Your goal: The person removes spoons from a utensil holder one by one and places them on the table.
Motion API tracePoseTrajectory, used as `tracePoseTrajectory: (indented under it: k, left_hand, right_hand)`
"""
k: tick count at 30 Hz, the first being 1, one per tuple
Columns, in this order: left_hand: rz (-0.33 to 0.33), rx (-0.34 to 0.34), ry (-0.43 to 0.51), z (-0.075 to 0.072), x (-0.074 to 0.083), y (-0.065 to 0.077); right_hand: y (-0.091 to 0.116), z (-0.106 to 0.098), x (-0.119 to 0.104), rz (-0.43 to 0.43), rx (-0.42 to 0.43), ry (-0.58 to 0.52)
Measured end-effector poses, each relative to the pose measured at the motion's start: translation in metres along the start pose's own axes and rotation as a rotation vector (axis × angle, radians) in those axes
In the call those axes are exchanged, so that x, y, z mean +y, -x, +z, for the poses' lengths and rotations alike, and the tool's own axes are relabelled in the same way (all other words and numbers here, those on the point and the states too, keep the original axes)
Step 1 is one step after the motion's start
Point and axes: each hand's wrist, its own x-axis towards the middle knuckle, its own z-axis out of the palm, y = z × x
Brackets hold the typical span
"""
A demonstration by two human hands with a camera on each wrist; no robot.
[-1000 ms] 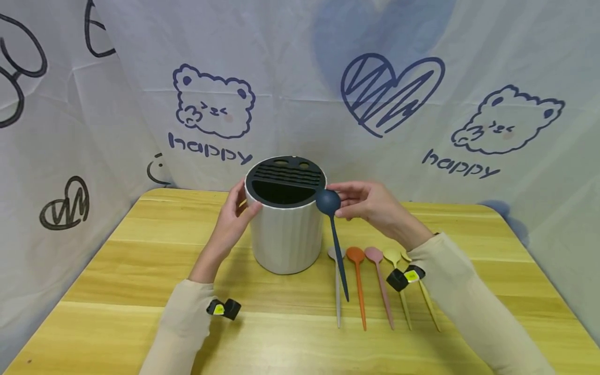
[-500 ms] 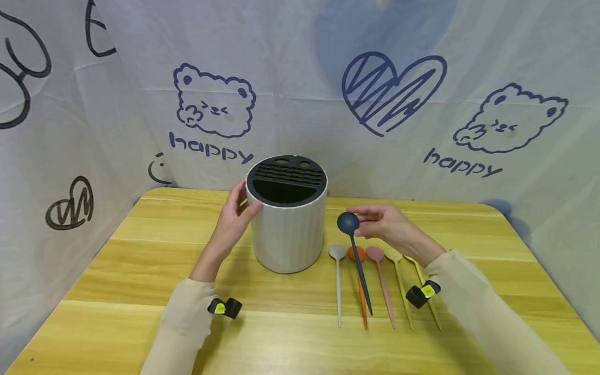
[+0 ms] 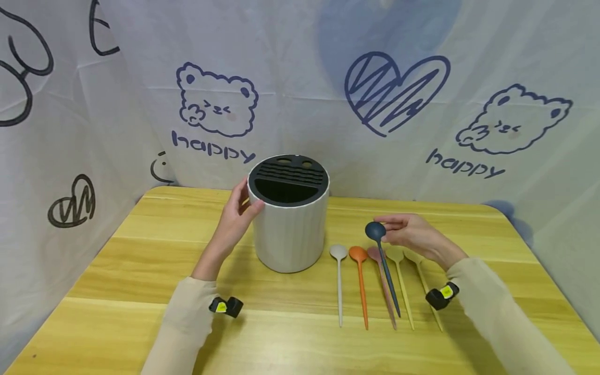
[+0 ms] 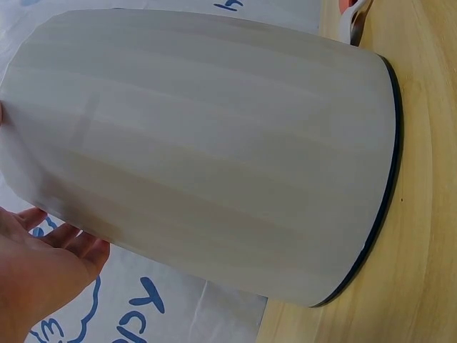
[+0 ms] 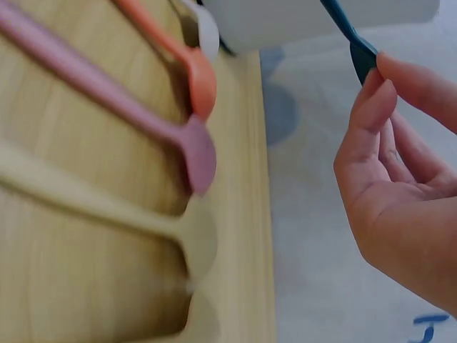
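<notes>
A white ribbed utensil holder with a slotted black lid stands upright near the back of the table. My left hand holds its left side, thumb at the front rim and fingers round the far side; the left wrist view shows the fingertips against the wall. My right hand pinches a dark blue spoon at its bowl between thumb and fingertips. The spoon's handle slants down toward me, overlapping a pink spoon in the head view.
In a row right of the holder lie a white spoon, an orange spoon, the pink one, a yellow spoon and another yellow spoon, handles toward me. Behind the wooden table hangs a printed curtain.
My right hand has carried the blue spoon rightward and down, from beside the holder's rim to over the pink spoon. My left hand stays on the holder.
</notes>
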Motion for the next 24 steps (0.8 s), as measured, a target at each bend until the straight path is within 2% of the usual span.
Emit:
tracePoseTrajectory:
  k: [6,16,24]
  left_hand:
    - [0.002,0.002,0.003,0.001,-0.002,0.001]
    - [0.009,0.001,0.012,0.001,-0.001,0.003]
    - [0.012,-0.003,0.004,0.001,-0.002,0.003]
  right_hand:
    - [0.008,-0.021,0.014,0.025,-0.012,-0.008]
    - [0.024,-0.057,0.037,0.058,0.033,-0.015]
    - [0.036,-0.081,0.051,0.066,0.000,-0.009]
